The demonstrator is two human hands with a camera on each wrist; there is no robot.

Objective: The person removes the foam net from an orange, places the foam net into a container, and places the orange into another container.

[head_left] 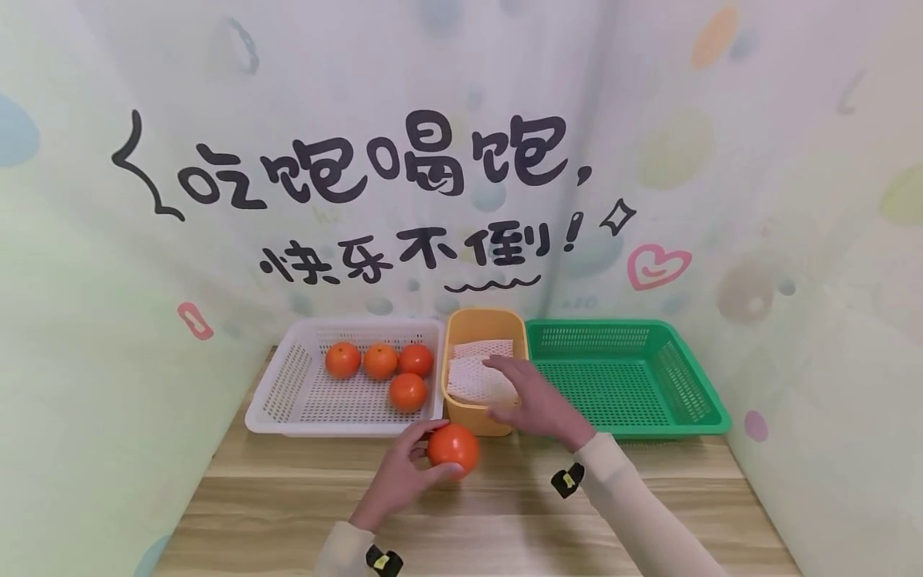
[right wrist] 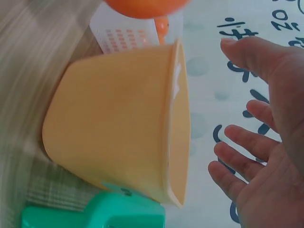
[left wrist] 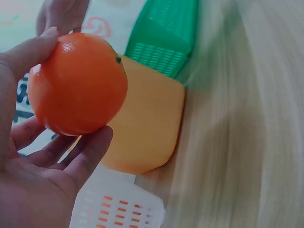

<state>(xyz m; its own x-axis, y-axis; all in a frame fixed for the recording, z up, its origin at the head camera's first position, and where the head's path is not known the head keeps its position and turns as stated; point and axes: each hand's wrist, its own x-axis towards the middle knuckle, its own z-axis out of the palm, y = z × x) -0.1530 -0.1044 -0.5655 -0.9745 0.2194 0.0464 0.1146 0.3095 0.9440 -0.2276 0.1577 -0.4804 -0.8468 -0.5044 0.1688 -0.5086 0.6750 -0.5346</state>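
My left hand [head_left: 401,476] holds a shiny orange [head_left: 454,450] between thumb and fingers, in front of the yellow bin. In the left wrist view the orange [left wrist: 78,85] shows a small green stem end. My right hand [head_left: 537,399] hovers over the right side of the yellow bin [head_left: 476,419], holding nothing. Its fingers are spread apart above the bin's rim in the right wrist view. Inside the bin lie white foam net sleeves [head_left: 479,378], partly hidden by that hand.
To the left of the bin stands a white basket [head_left: 288,401], with several oranges [head_left: 380,362] in it. A green basket [head_left: 620,385] stands to the right. All three containers line up along the back of the wooden table [head_left: 288,497], against a printed cloth wall.
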